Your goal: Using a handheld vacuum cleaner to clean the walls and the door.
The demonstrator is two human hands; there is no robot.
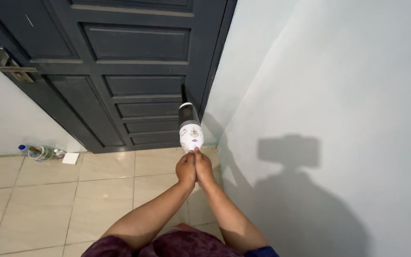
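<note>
White bottle (190, 127), dark top, printed label, both hands (194, 167)

Two hands, the left hand (186, 169) and the right hand (203, 167), meet at centre frame around one white and black bottle (190, 127). One dark panelled door (134, 66) fills the upper left. One clear plastic bottle (39, 152) and one small white square (71, 158) lie at the left edge.
</note>
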